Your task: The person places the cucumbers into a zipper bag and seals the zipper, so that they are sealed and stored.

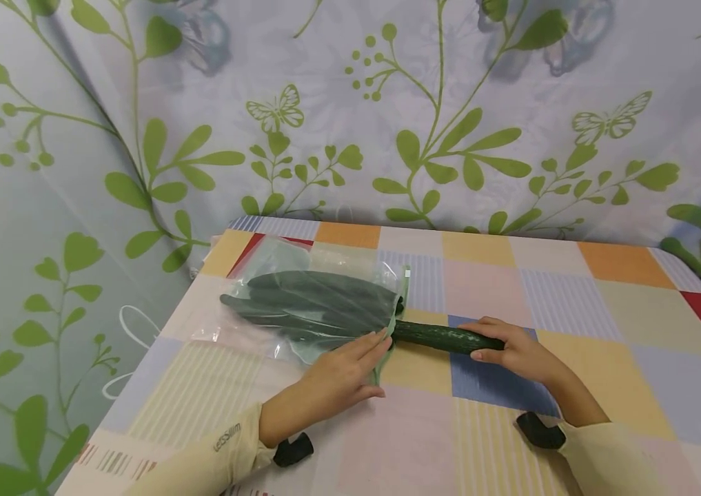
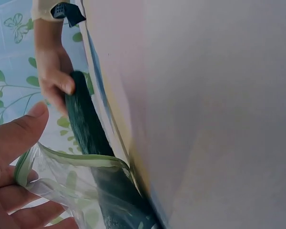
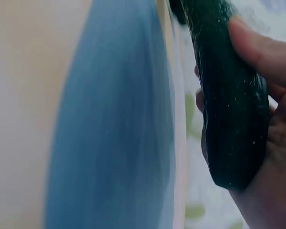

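My right hand (image 1: 520,351) grips the near end of a dark green cucumber (image 1: 433,336), thumb on one side and fingers round the other; the right wrist view shows the blunt end of this cucumber (image 3: 233,129) against the palm. Its other end lies inside the mouth of a clear zip bag (image 1: 325,258) with a green zip strip. Several more cucumbers (image 1: 319,296) lie inside the bag. At the bag's mouth, my left hand (image 1: 340,372) touches the edge with nearly straight fingers. In the left wrist view its thumb (image 2: 26,126) stands apart from the green strip (image 2: 86,160).
A patchwork-patterned cloth (image 1: 400,441) covers the table, whose back edge meets a leaf-and-butterfly curtain (image 1: 325,117). A white cable (image 1: 136,324) loops beside the table's left edge. Black straps (image 1: 539,430) sit at both sleeve cuffs.
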The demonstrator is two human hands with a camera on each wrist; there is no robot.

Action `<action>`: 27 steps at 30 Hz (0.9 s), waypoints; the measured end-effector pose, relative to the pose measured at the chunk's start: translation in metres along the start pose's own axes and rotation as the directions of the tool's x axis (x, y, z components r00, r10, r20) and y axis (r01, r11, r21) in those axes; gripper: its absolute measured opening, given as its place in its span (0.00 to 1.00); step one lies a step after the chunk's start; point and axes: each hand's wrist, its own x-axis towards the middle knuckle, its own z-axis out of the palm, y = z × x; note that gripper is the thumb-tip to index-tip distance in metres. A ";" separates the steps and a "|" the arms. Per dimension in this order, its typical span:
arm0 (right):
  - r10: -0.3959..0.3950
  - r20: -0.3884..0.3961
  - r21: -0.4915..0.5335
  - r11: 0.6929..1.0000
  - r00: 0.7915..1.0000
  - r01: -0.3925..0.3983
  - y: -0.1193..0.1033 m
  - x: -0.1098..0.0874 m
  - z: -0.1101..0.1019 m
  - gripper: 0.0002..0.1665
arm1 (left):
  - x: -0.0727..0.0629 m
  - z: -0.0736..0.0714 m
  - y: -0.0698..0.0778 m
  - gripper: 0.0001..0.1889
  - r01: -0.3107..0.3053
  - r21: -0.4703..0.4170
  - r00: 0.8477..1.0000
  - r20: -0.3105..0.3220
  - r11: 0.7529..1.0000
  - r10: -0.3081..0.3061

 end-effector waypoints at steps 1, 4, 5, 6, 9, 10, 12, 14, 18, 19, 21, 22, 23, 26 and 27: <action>-0.006 0.015 0.005 1.000 1.000 0.006 -0.002 0.008 0.005 0.25 | 0.000 0.000 0.000 0.38 -0.001 -0.001 1.000 -0.005 1.000 0.001; 0.004 0.044 0.036 0.999 0.999 -0.006 -0.008 0.031 0.022 0.24 | 0.001 0.001 -0.001 0.37 -0.006 -0.009 1.000 -0.022 1.000 0.006; 0.008 0.049 0.046 0.999 0.999 -0.010 -0.011 0.039 0.027 0.25 | 0.001 0.001 -0.001 0.37 -0.008 -0.012 1.000 -0.026 1.000 0.008; 0.015 0.058 0.059 0.998 0.998 -0.018 -0.014 0.046 0.032 0.25 | 0.001 0.001 -0.001 0.37 -0.009 -0.014 1.000 -0.025 1.000 0.009; 0.053 0.074 0.084 0.995 0.996 -0.059 -0.024 0.064 0.046 0.26 | 0.002 -0.001 -0.002 0.37 -0.008 -0.017 1.000 -0.025 1.000 0.008; 0.066 0.074 0.087 0.994 0.995 -0.072 -0.026 0.070 0.049 0.27 | 0.001 -0.001 -0.002 0.37 -0.005 -0.016 1.000 -0.024 1.000 0.005; 0.085 0.072 0.093 0.991 0.994 -0.092 -0.030 0.079 0.056 0.28 | 0.001 -0.002 -0.003 0.37 0.006 -0.017 1.000 -0.025 1.000 -0.006; 0.109 0.061 0.101 0.988 0.992 -0.115 -0.032 0.084 0.060 0.28 | 0.002 -0.002 -0.002 0.37 0.010 -0.016 1.000 -0.026 1.000 -0.010; 0.125 0.052 0.120 0.984 0.991 -0.131 -0.034 0.089 0.065 0.28 | 0.002 -0.002 -0.002 0.37 0.003 -0.004 0.999 -0.046 1.000 -0.003; 0.124 0.054 0.121 0.984 0.991 -0.130 -0.034 0.091 0.066 0.28 | 0.001 -0.002 -0.002 0.37 0.000 0.002 0.999 -0.051 1.000 0.001; 0.116 0.056 0.124 0.985 0.992 -0.122 -0.036 0.093 0.068 0.28 | 0.001 -0.001 -0.002 0.37 -0.002 0.010 0.998 -0.062 1.000 0.003; 0.114 0.058 0.130 0.984 0.992 -0.120 -0.037 0.094 0.069 0.28 | 0.001 -0.001 -0.002 0.37 -0.001 0.010 0.998 -0.066 1.000 0.001; 0.111 0.060 0.136 0.984 0.992 -0.118 -0.037 0.096 0.070 0.28 | 0.001 -0.001 -0.002 0.37 0.002 0.010 0.998 -0.069 1.000 -0.002; 0.115 0.068 0.156 0.980 0.991 -0.124 -0.038 0.100 0.072 0.26 | 0.001 -0.002 -0.001 0.37 0.015 -0.004 0.997 -0.071 1.000 -0.015; 0.119 0.077 0.166 0.977 0.990 -0.130 -0.038 0.102 0.073 0.25 | 0.001 -0.002 -0.001 0.36 0.018 -0.008 0.997 -0.071 1.000 -0.019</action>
